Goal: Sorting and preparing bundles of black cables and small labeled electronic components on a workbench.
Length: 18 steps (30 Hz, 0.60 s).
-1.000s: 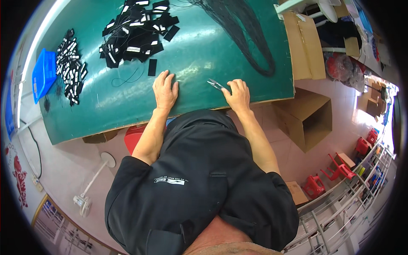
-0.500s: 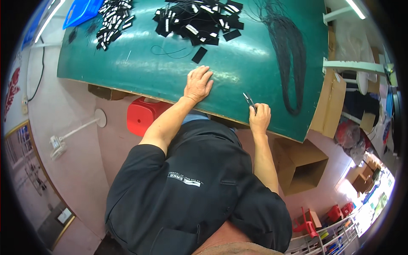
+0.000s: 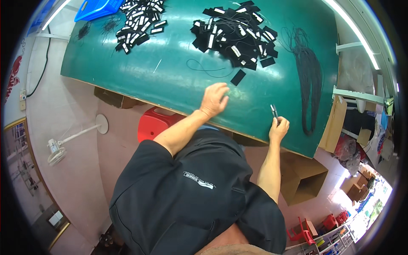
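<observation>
My left hand (image 3: pixel 214 98) rests on the green table (image 3: pixel 170 72) with fingers curled and spread, holding nothing, just below a single black tag (image 3: pixel 238 77) and a loose black string (image 3: pixel 204 68). Near the table's front edge, my right hand (image 3: pixel 279 127) is closed around a small metal cutter (image 3: pixel 274 111) that points upward. A heap of black tags with white labels (image 3: pixel 238 34) lies beyond my left hand. A second heap of tags (image 3: pixel 138 19) sits at the far left. A bundle of black strings (image 3: pixel 308 76) lies to the right of my right hand.
A blue tray (image 3: pixel 102 6) sits at the table's far left corner. A red stool (image 3: pixel 155 123) stands under the table. An open cardboard box (image 3: pixel 301 178) is on the floor at right. A white fan (image 3: pixel 57 148) lies on the floor at left.
The view has swung, so the table now sits higher and further right. My left hand has slid forward toward the single tag. My right hand still holds the cutter near the edge.
</observation>
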Tool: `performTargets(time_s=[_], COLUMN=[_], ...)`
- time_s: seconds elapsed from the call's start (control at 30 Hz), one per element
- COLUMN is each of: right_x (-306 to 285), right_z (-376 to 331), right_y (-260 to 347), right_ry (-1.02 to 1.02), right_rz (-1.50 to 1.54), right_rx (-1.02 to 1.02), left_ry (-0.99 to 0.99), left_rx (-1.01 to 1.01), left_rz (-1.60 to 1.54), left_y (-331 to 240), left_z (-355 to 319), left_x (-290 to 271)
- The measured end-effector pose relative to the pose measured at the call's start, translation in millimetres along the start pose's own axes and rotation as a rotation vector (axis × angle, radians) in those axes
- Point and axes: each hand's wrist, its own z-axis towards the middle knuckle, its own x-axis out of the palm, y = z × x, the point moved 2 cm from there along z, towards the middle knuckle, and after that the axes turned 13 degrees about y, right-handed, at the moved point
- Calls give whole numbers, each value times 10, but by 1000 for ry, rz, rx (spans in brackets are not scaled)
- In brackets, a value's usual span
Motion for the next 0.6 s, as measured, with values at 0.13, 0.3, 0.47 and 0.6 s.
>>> performTargets(time_s=[0.13, 0.3, 0.47, 0.6], right_x=[21, 87, 141, 141], right_z=[100, 103, 147, 95], right_y=[-28, -142, -166, -171], right_ry=[10, 52, 81, 68], right_rz=[25, 38, 110, 89], right_rx=[31, 45, 75, 46], left_ry=[-139, -276, -346, -335], left_rx=[-167, -425, -587, -618], left_rz=[250, 442, 491, 404], left_y=[628, 1235, 1451, 1423], left_z=[-425, -1222, -1864, -2180], left_x=[-593, -1115, -1372, -1352])
